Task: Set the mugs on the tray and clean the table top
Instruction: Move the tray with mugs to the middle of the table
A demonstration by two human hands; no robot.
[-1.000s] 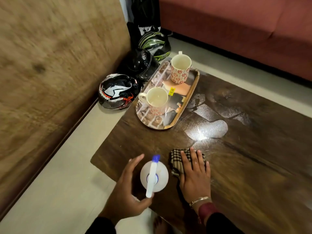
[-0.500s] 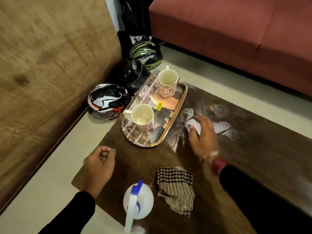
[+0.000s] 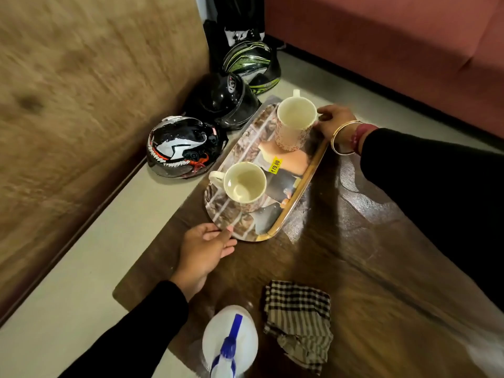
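Two floral mugs stand on the oblong gold-rimmed tray [image 3: 299, 190] at the far left corner of the dark wooden table [image 3: 368, 268]: the near mug [image 3: 244, 185] and the far mug [image 3: 293, 126], both empty. My left hand [image 3: 204, 249] grips the tray's near end, thumb on the rim. My right hand [image 3: 336, 120] holds the tray's far right rim beside the far mug, its fingertips partly hidden. A checked cloth [image 3: 298, 315] lies crumpled near the front edge. Beside it stands a white spray bottle [image 3: 230, 339] with a blue trigger. Wet patches [image 3: 354, 192] shine to the right of the tray.
Three helmets sit on the floor left of the table: a black-and-white one [image 3: 180, 145], a black one [image 3: 221, 99] and a green-striped one [image 3: 251, 64]. A red sofa [image 3: 395, 50] runs behind. A wooden panel [image 3: 81, 105] rises on the left.
My left hand let go of the spray bottle and my right hand left the cloth. Both hands then moved forward and took hold of the tray's two ends.
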